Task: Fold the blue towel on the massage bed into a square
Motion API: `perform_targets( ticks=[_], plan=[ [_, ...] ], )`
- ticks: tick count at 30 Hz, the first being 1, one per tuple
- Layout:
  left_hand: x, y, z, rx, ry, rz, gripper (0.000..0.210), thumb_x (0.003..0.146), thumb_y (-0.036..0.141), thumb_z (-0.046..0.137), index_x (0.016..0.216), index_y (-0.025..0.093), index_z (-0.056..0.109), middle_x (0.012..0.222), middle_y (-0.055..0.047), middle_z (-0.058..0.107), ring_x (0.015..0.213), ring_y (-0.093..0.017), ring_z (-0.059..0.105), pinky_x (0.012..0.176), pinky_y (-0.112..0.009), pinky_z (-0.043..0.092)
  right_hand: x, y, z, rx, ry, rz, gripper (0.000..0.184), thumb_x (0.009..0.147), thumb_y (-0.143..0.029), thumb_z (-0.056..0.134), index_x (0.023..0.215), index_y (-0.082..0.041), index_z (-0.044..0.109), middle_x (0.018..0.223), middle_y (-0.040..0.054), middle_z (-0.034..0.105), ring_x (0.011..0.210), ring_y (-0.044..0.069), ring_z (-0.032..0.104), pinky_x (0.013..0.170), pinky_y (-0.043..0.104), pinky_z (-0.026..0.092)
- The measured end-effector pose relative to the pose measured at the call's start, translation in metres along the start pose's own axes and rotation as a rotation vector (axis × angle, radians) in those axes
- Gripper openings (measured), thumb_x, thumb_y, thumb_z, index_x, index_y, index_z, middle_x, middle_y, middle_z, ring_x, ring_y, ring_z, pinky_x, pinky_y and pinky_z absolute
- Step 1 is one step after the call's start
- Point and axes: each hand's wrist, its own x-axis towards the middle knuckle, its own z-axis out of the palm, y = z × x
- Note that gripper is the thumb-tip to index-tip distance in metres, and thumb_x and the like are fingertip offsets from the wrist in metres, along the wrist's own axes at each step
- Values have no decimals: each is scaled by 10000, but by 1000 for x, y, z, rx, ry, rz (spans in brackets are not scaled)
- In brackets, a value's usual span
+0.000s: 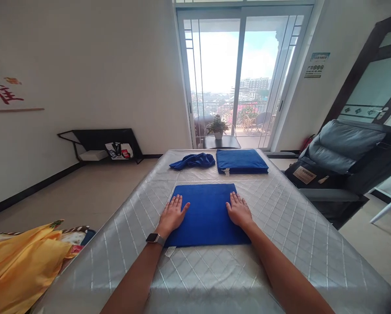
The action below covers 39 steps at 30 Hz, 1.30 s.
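Note:
A blue cloth (pixel 208 218) lies flat in a neat rectangle on the table, with a small white tag poking out at its near left corner. My left hand (pixel 173 212) rests palm down on its left edge, fingers stretched forward and thumb turned inward. On the right edge, my right hand (pixel 239 209) lies flat in the same way. Beyond it sits a stack of folded blue cloths (pixel 241 160) with white tags at the front. Left of that stack is a crumpled blue cloth (pixel 195 161).
The table wears a silvery quilted-pattern cover (pixel 130 231). Yellow fabric (pixel 25 261) is heaped at the lower left. A dark recliner (pixel 339 152) stands to the right. Behind the table are a chair with a potted plant (pixel 218 126) and a sliding glass door (pixel 211 65).

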Motion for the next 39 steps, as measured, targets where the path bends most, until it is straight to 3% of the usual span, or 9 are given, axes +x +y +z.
perform_targets(
  ticks=[9,18,25,29,31,33,36,39],
  plan=[
    [-2,4,-3,-43,44,9,798,1004,621,98,1562,89,305,1629,-163,291,1512,-278,264,1230,-454,206,-11,-8,-6,-146,159,-3,639,1005,-337,231,1546,-12,332,1641,154,252,1534,253,149,1235,427,41],
    [1,2,1,-52,52,22,807,1000,629,108,1560,84,309,1624,-164,300,1512,-283,264,1228,-464,221,-38,3,-3,-40,-12,-67,678,1029,-441,185,1588,-61,237,1663,101,185,1541,205,117,1239,388,111],
    [3,-9,-5,-42,25,-66,802,1012,603,117,1540,38,330,1616,-190,310,1505,-274,282,1228,-428,229,-41,1,-1,-7,-11,-55,674,1037,-440,195,1590,-55,219,1662,107,177,1540,206,123,1242,389,107],
    [-1,-8,-17,-51,141,-76,770,1030,561,168,1523,-7,336,1598,-218,336,1504,-283,282,1242,-437,215,-42,0,-1,9,0,-44,670,1036,-438,205,1591,-65,224,1660,104,183,1539,207,133,1243,388,97],
    [-5,7,-22,-71,190,7,756,1039,545,161,1517,-11,343,1604,-215,327,1510,-272,266,1245,-427,220,-42,-1,0,20,5,-42,670,1035,-440,207,1591,-65,228,1659,103,189,1537,210,142,1243,387,97],
    [-9,37,-24,-102,164,204,724,1044,539,167,1519,28,358,1613,-182,327,1514,-242,257,1244,-405,239,-42,-1,0,34,11,-46,672,1035,-439,208,1588,-58,234,1657,110,191,1536,217,148,1243,394,102],
    [-15,100,-20,-138,74,536,682,1043,553,198,1538,111,356,1618,-135,334,1513,-212,257,1242,-398,255,-43,0,0,40,20,-52,668,1033,-427,215,1583,-49,245,1657,123,188,1536,229,149,1242,404,111],
    [-16,159,-12,-179,48,643,694,1042,561,181,1555,116,323,1620,-145,318,1517,-221,242,1241,-425,255,-46,3,-1,15,10,-80,636,1020,-354,255,1589,-72,242,1666,113,151,1539,227,133,1240,395,118]
  ],
)
